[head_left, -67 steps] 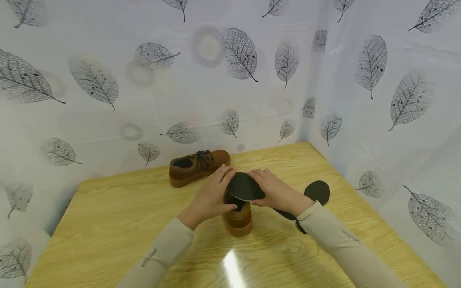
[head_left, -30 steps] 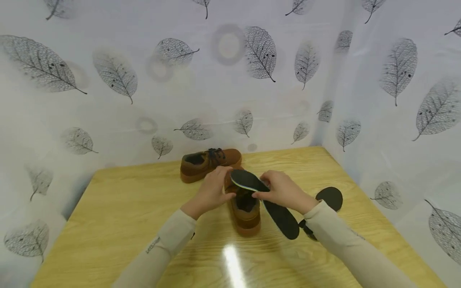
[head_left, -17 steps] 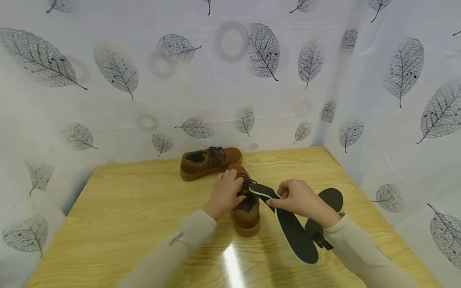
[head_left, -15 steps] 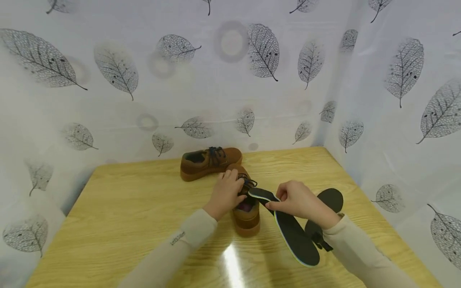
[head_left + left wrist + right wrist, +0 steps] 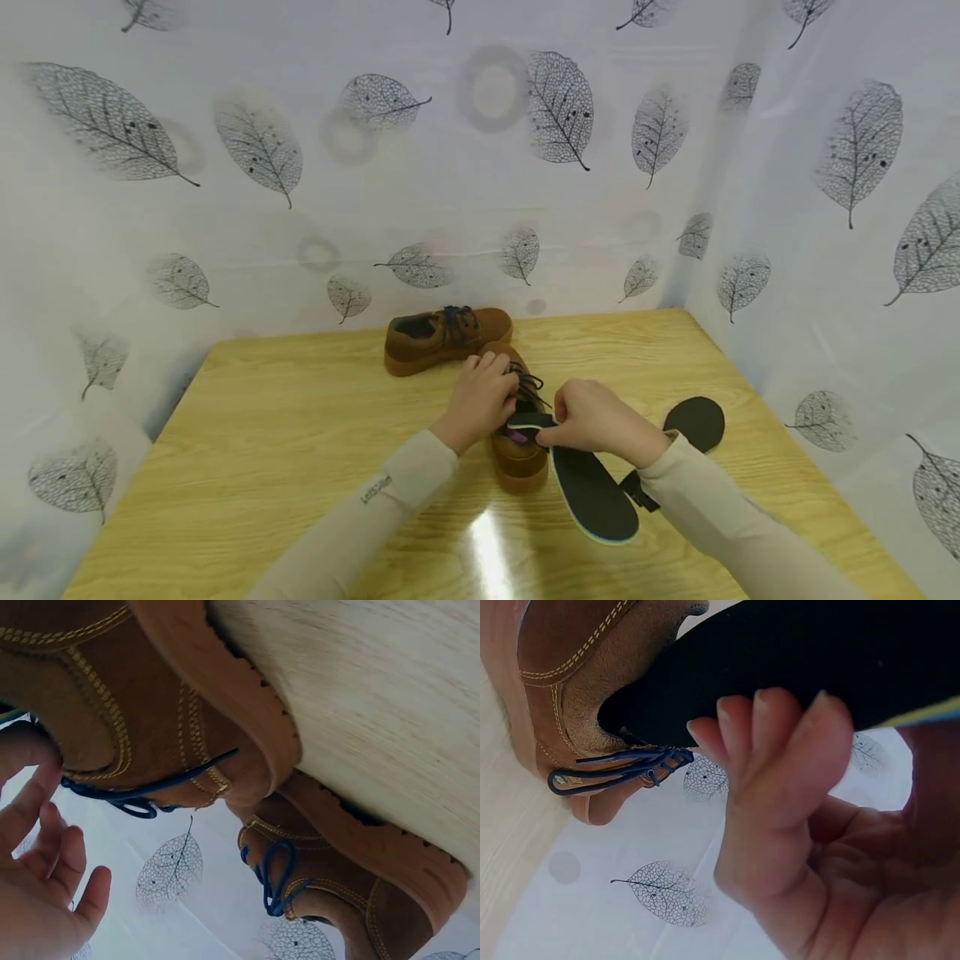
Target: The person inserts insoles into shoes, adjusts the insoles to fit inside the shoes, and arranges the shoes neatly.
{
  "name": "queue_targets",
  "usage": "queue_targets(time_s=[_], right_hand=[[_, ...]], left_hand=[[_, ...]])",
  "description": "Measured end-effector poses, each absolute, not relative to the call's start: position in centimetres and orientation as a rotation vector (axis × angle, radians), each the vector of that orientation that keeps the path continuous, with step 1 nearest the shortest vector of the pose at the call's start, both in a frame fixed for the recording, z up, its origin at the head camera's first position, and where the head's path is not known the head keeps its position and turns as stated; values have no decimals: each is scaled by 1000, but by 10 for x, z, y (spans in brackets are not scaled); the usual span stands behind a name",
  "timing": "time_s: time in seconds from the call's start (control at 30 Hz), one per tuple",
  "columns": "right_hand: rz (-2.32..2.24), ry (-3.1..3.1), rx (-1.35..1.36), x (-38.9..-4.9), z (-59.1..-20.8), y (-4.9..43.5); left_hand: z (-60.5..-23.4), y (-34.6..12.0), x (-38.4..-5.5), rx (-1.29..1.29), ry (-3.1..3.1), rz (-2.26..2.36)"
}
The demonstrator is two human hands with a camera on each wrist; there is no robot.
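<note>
A brown lace-up shoe [image 5: 520,473] stands on the table with its heel toward me and its opening up. My left hand [image 5: 480,402] holds it at the opening by the laces; in the left wrist view the fingertips reach the collar of the shoe [image 5: 150,712], where their hold is partly out of frame. Between thumb and fingers, my right hand [image 5: 603,427] pinches a black insole [image 5: 596,498] with a pale blue-yellow edge. One end of that insole enters the shoe opening; the other slants out toward me. Something purple shows inside the shoe.
A second brown shoe [image 5: 450,340] lies behind, close to the first one's toe. On the right, another black insole [image 5: 696,422] rests on the wooden table [image 5: 300,450], beside a small black strap-like piece [image 5: 637,490] partly under my right sleeve. A leaf-patterned curtain [image 5: 450,192] surrounds the table.
The insole was first held in both hands above the shoe. My left hand has moved onto the shoe opening, while my right hand has brought the insole's end down into it.
</note>
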State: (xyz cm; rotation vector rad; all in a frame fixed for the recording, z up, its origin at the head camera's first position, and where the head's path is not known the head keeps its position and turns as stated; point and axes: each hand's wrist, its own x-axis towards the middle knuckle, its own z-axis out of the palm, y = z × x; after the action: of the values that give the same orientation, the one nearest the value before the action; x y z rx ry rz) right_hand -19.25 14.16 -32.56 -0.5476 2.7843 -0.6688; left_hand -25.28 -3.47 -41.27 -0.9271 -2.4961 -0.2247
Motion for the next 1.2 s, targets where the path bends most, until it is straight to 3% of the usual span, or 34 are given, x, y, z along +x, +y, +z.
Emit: queue_targets(time_s=[0.5, 1.2], right_hand=[[-610, 2777, -501, -219, -336, 115], [-648, 2950, -532, -244, -373, 100]], left_hand=[[-403, -39, -259, -1097, -2547, -292], [-403, -43, -262, -1138, -2562, -251]])
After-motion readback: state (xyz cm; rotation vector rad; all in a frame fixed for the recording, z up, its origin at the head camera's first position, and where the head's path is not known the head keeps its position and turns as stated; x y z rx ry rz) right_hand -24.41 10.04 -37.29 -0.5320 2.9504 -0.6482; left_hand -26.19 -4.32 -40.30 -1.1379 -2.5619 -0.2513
